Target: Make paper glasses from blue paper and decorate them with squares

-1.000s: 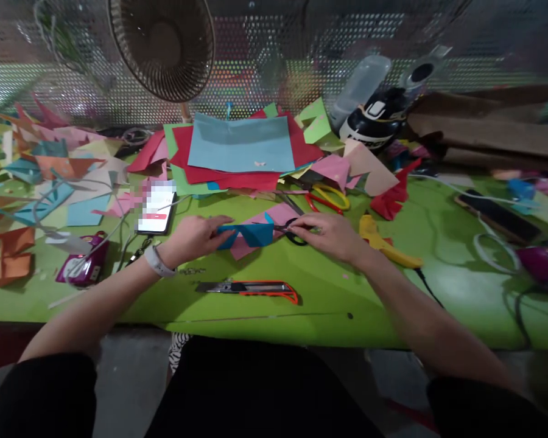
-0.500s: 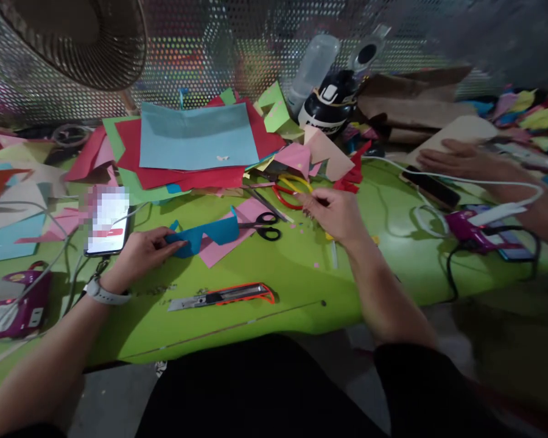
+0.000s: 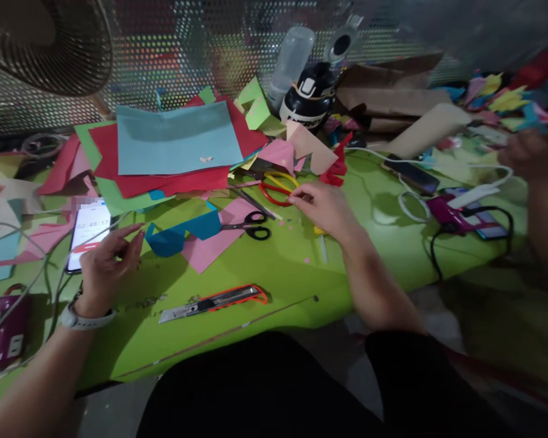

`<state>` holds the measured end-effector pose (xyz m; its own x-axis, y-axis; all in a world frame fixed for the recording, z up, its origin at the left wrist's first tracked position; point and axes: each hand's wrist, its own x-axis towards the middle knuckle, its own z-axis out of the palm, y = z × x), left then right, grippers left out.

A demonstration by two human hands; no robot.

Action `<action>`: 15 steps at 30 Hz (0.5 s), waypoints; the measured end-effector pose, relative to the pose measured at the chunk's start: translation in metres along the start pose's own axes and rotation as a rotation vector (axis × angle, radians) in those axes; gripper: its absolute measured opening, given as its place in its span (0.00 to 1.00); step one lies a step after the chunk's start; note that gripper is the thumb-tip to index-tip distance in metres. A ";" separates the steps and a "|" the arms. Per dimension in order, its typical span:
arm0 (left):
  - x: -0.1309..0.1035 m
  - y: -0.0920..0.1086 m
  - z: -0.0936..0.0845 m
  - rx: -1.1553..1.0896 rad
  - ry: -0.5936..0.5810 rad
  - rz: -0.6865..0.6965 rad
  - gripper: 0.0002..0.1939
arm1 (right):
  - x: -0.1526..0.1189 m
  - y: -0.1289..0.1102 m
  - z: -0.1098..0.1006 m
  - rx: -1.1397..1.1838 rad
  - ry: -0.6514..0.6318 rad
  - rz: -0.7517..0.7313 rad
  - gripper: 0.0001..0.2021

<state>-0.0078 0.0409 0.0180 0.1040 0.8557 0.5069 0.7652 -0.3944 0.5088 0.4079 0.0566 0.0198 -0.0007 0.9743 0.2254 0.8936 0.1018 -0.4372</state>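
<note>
My left hand (image 3: 112,264) is raised over the table beside the phone (image 3: 89,228), thumb and fingers apart, holding nothing. Just right of its fingertips lies a blue paper cutout shaped like eyeglasses (image 3: 182,232), partly over a pink paper piece (image 3: 205,252) and touching black-handled scissors (image 3: 258,226). My right hand (image 3: 322,207) has its fingers drawn together at the right end of red and yellow loops (image 3: 274,193) that look like scissor handles. Whether anything is pinched there is hidden. A utility knife (image 3: 214,302) with an orange edge lies nearer me, its blade pointing left.
Stacked coloured sheets (image 3: 176,140) lie at the back, with paper scraps around them. A black jar (image 3: 308,100) and a clear bottle (image 3: 292,61) stand behind. Purple power strips (image 3: 452,214) and cables lie at both sides. A co-worker's arm (image 3: 545,188) is at the right.
My left hand has let go of the blue glasses-shaped cutout and moved left, fingers opening. My right hand has shifted slightly. The co-worker's hand has left the beige sheet; the view has turned right.
</note>
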 end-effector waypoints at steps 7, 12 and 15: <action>-0.005 0.008 0.000 0.018 -0.058 -0.074 0.13 | -0.002 -0.006 -0.011 -0.009 -0.010 -0.035 0.08; -0.001 0.009 0.000 -0.067 -0.046 -0.086 0.13 | -0.005 -0.004 -0.028 -0.043 -0.022 -0.027 0.07; 0.014 0.022 -0.006 0.024 -0.172 0.079 0.13 | -0.012 0.001 -0.038 -0.081 -0.134 -0.032 0.06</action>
<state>0.0067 0.0422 0.0403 0.2694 0.8679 0.4174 0.7650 -0.4561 0.4546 0.4257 0.0370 0.0499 -0.0849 0.9894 0.1180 0.9252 0.1222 -0.3592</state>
